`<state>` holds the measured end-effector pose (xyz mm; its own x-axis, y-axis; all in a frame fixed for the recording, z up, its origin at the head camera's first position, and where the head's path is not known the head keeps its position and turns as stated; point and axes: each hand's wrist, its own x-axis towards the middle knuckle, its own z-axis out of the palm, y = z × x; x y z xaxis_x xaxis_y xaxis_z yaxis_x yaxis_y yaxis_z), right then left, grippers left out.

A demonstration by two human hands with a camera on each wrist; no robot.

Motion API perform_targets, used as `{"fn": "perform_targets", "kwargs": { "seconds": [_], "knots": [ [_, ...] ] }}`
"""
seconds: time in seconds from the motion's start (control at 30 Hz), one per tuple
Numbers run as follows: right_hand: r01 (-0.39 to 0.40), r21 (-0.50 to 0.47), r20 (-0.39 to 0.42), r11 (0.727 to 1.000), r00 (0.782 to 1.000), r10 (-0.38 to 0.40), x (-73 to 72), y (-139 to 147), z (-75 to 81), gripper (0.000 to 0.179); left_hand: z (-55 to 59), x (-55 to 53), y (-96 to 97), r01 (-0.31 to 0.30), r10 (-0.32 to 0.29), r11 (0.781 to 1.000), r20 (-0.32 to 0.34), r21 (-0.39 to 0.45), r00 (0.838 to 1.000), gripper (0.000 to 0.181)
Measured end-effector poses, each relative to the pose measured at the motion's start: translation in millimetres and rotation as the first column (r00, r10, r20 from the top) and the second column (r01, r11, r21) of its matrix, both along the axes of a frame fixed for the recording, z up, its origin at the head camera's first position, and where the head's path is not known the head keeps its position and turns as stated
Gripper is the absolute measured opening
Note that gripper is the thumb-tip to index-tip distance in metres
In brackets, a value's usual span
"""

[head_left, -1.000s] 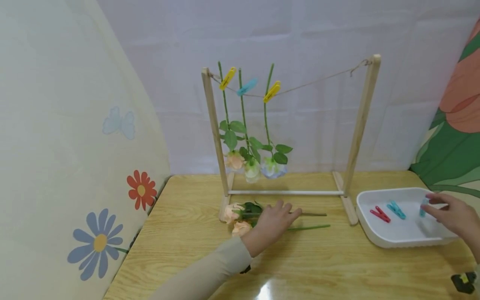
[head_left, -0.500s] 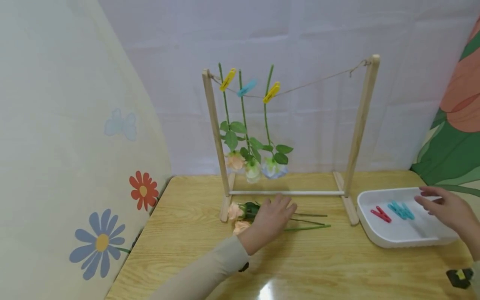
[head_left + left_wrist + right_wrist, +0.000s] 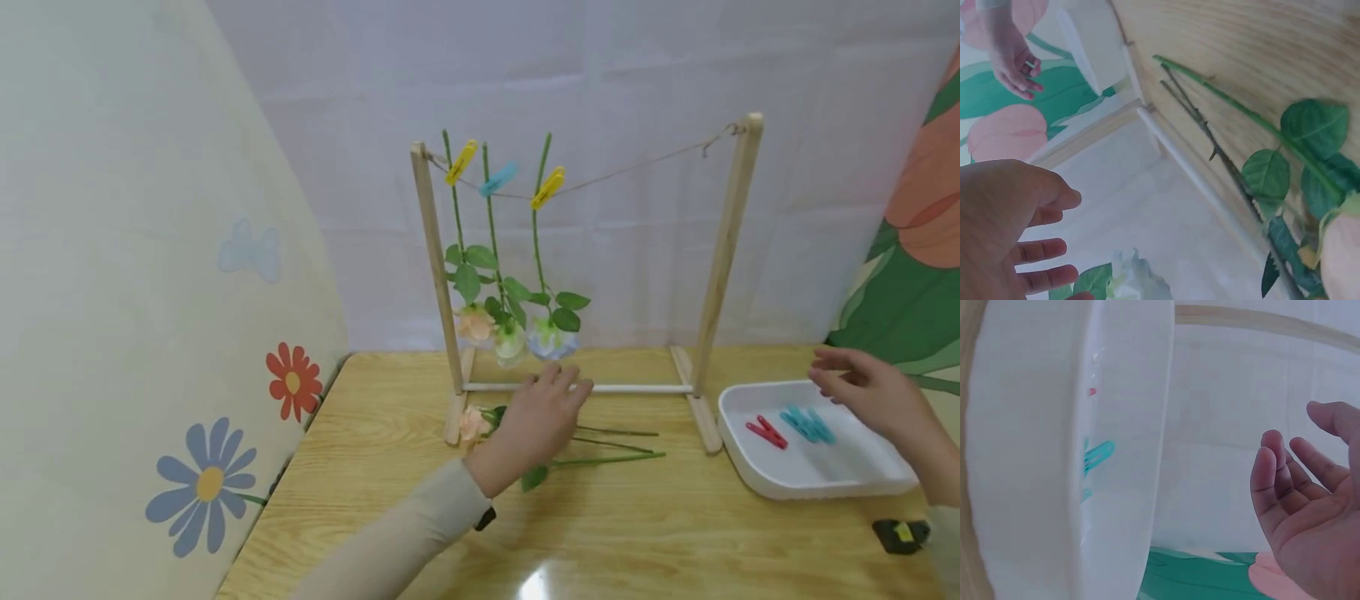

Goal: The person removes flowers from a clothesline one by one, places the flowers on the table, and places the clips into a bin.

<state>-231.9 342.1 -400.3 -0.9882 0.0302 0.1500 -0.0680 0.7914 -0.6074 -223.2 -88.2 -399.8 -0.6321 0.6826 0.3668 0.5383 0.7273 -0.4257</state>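
My left hand [image 3: 534, 423] hovers above the loose roses lying on the table. In the left wrist view its fingers are relaxed and hold nothing, apart from the stems [image 3: 1222, 100] and leaves. A peach rose [image 3: 474, 423] shows beside that hand; other blooms are hidden under it. Past the tray's far rim, in the head view, my right hand [image 3: 873, 396] is raised with loosely bent fingers and nothing in them. Inside the white tray [image 3: 862, 483] lie a red clothespin [image 3: 767, 432] and teal clothespins [image 3: 808, 425], close together.
A wooden frame [image 3: 723, 250] with a white crossbar [image 3: 637, 389] stands at the back. From its sagging string [image 3: 630, 171] hang three upside-down roses, clipped by two yellow clothespins [image 3: 548, 188] and a blue clothespin [image 3: 498, 179]. A backdrop hangs close behind.
My right hand let go of a teal clothespin in the tray, beside the other one, then rose and moved left. My left hand lifted away from the roses.
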Motion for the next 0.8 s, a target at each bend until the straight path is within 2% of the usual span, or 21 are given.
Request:
{"fn": "perform_targets", "kwargs": {
  "seconds": [0.13,0.27,0.37,0.47,0.6,0.8],
  "knots": [
    [-0.011,-0.005,-0.028,1.000,1.000,0.011,-2.1,-9.9,10.6,0.061,9.7,-4.8,-3.6,0.031,-0.027,0.995,-0.042,0.095,0.999,0.035],
    [-0.028,-0.014,-0.051,1.000,0.998,0.027,-3.8,-18.7,20.5,0.058,19.7,-8.7,-6.1,0.057,-0.043,0.986,-0.095,0.154,0.995,0.032],
    [-0.038,-0.019,-0.069,0.999,0.997,0.037,-5.7,-24.8,27.8,0.057,26.2,-10.8,-8.7,0.081,-0.064,0.975,-0.088,0.209,0.994,0.035],
    [-0.036,-0.014,-0.087,0.999,0.996,0.035,-7.4,-31.6,34.3,0.057,33.1,-13.4,-11.4,0.084,-0.073,0.961,-0.051,0.265,0.996,0.038],
    [-0.054,-0.027,-0.107,0.998,0.993,0.050,-10.7,-41.8,42.2,0.056,45.2,-18.5,-16.8,0.073,-0.055,0.948,-0.067,0.310,0.996,0.038],
    [-0.131,-0.029,-0.132,0.991,0.983,0.126,-15.1,-47.4,57.1,0.048,63.5,-26.1,-26.2,0.062,-0.020,0.933,-0.121,0.355,0.992,0.039]
  ]
}}
